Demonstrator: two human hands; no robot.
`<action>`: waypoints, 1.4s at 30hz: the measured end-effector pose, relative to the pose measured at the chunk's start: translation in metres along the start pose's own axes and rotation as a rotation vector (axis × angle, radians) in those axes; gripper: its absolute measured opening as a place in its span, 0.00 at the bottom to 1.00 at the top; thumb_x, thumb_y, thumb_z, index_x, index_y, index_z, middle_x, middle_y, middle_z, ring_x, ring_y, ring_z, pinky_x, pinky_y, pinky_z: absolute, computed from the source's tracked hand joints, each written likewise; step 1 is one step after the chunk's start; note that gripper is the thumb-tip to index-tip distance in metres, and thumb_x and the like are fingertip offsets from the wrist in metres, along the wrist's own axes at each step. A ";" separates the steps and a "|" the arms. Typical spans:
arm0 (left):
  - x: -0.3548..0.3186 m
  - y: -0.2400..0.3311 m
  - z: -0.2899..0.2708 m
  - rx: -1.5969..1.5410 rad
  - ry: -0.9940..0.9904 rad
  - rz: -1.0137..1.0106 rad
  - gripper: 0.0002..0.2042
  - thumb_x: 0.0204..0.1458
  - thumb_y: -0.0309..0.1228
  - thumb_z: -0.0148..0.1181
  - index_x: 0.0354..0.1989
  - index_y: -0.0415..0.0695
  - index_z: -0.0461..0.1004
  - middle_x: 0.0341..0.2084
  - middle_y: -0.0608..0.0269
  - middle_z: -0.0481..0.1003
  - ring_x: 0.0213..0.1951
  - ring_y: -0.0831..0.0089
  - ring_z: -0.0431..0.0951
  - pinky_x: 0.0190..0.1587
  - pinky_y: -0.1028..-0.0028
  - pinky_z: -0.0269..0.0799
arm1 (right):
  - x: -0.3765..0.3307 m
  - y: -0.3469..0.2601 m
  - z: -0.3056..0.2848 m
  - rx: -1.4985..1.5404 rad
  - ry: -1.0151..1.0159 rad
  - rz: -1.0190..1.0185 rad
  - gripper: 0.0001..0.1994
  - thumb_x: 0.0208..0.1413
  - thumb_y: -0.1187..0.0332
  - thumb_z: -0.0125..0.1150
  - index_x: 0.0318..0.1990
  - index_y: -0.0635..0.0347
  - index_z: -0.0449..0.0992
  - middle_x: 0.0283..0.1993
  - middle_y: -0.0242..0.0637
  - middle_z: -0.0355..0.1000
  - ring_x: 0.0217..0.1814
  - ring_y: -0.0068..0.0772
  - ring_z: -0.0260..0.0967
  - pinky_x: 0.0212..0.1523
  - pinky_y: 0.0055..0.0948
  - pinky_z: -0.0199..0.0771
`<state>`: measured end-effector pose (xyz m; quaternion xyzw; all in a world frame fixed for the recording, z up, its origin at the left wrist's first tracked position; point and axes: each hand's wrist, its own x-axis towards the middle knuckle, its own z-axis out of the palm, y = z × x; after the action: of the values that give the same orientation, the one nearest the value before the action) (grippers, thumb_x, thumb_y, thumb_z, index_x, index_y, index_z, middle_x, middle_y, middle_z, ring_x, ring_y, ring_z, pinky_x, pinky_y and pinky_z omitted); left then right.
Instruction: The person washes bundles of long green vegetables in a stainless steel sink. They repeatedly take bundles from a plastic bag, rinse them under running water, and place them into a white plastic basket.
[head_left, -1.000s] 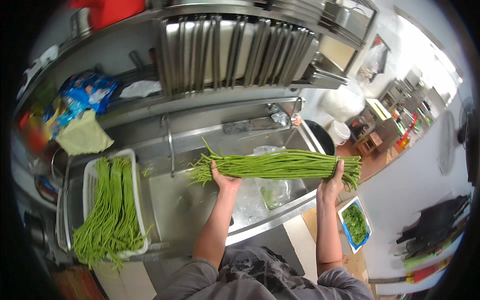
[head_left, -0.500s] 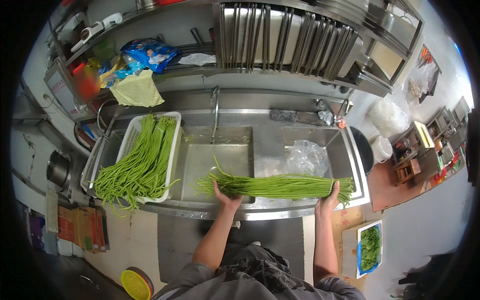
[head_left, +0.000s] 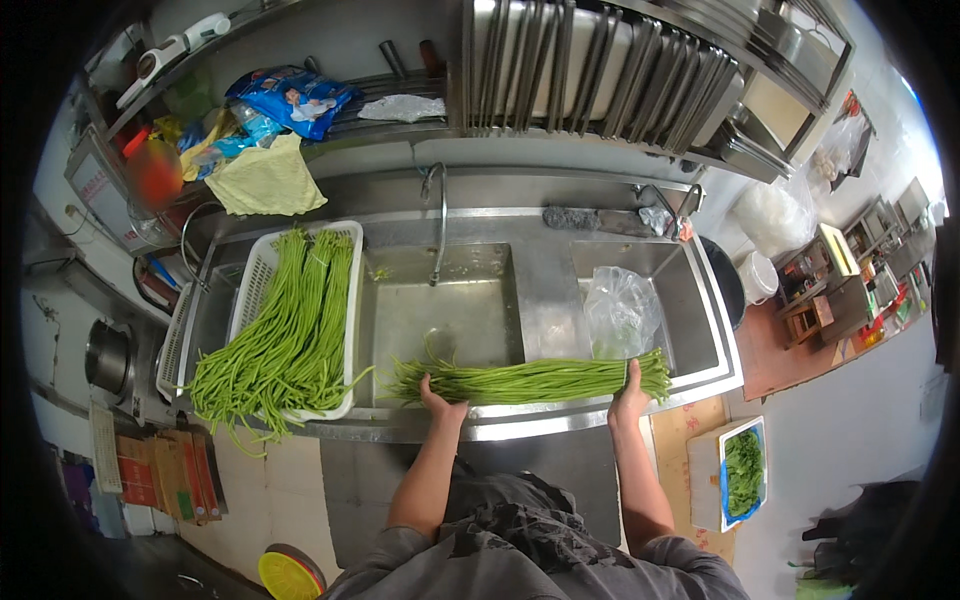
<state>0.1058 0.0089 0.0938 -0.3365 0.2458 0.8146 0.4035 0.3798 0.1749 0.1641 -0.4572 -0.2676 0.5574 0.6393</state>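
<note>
A long bundle of green yardlong beans [head_left: 530, 381] lies level across both my hands, above the front rim of the steel sink [head_left: 450, 310]. Near its loose, straggly end, my left hand [head_left: 441, 398] grips it from below with the thumb up its near side. My right hand [head_left: 630, 400] is closed round it close to the even, tied end. To the left, more long beans [head_left: 300, 310] fill a white plastic basket [head_left: 352, 290], their ends drooping over its front edge.
Over the middle basin stands a faucet [head_left: 441, 225]. A clear plastic bag [head_left: 620, 310] sits in the right basin. Trays [head_left: 600, 75] stand upright on the shelf above. On the floor at right is a foam box [head_left: 708, 480] of leafy greens.
The bundle and both my hands have shifted a little to the left, toward the basket. My grip on it stays the same, and the view has moved slightly.
</note>
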 end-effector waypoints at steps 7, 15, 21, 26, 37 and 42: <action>0.084 0.069 -0.016 -0.014 0.020 0.040 0.24 0.54 0.48 0.44 0.55 0.46 0.64 0.53 0.59 0.65 0.54 0.60 0.64 0.56 0.56 0.59 | -0.017 0.069 0.059 -0.173 -0.055 0.259 0.26 0.53 0.65 0.62 0.58 0.55 0.60 0.51 0.32 0.65 0.51 0.30 0.65 0.48 0.33 0.69; 0.151 0.102 -0.050 -0.063 0.067 0.058 0.26 0.59 0.47 0.35 0.58 0.41 0.61 0.56 0.56 0.63 0.54 0.57 0.66 0.57 0.55 0.63 | 0.021 0.174 0.112 -0.506 -0.261 0.163 0.19 0.52 0.68 0.63 0.48 0.67 0.67 0.44 0.37 0.69 0.43 0.29 0.69 0.44 0.29 0.70; 0.167 0.114 -0.014 -0.027 0.502 0.188 0.27 0.60 0.47 0.38 0.60 0.40 0.57 0.57 0.53 0.61 0.55 0.55 0.65 0.58 0.53 0.64 | 0.039 0.249 0.182 -0.660 -0.359 0.226 0.16 0.50 0.68 0.64 0.41 0.71 0.73 0.40 0.40 0.74 0.39 0.29 0.70 0.43 0.28 0.69; 0.232 0.126 -0.071 -0.108 0.593 0.241 0.32 0.57 0.54 0.41 0.67 0.50 0.49 0.63 0.55 0.54 0.61 0.57 0.58 0.62 0.51 0.56 | 0.049 0.348 0.184 -0.754 -0.416 0.328 0.20 0.50 0.67 0.64 0.47 0.70 0.68 0.44 0.41 0.72 0.45 0.31 0.69 0.47 0.29 0.68; 0.267 0.134 -0.098 0.127 0.879 0.225 0.32 0.58 0.54 0.38 0.68 0.56 0.41 0.66 0.58 0.47 0.64 0.55 0.52 0.64 0.47 0.49 | 0.071 0.481 0.111 -1.021 -0.162 0.608 0.40 0.47 0.52 0.64 0.59 0.76 0.56 0.64 0.53 0.55 0.64 0.46 0.54 0.61 0.35 0.54; 0.292 0.126 -0.122 0.060 0.782 0.245 0.36 0.56 0.55 0.43 0.68 0.54 0.39 0.65 0.56 0.49 0.62 0.54 0.56 0.61 0.48 0.56 | 0.085 0.529 0.066 -0.926 0.028 0.606 0.35 0.48 0.55 0.63 0.56 0.74 0.61 0.60 0.50 0.59 0.54 0.42 0.60 0.55 0.36 0.60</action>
<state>-0.0859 0.0011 -0.1872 -0.5773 0.4424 0.6597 0.1891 0.0966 0.2546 -0.2882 -0.7544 -0.3326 0.5345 0.1860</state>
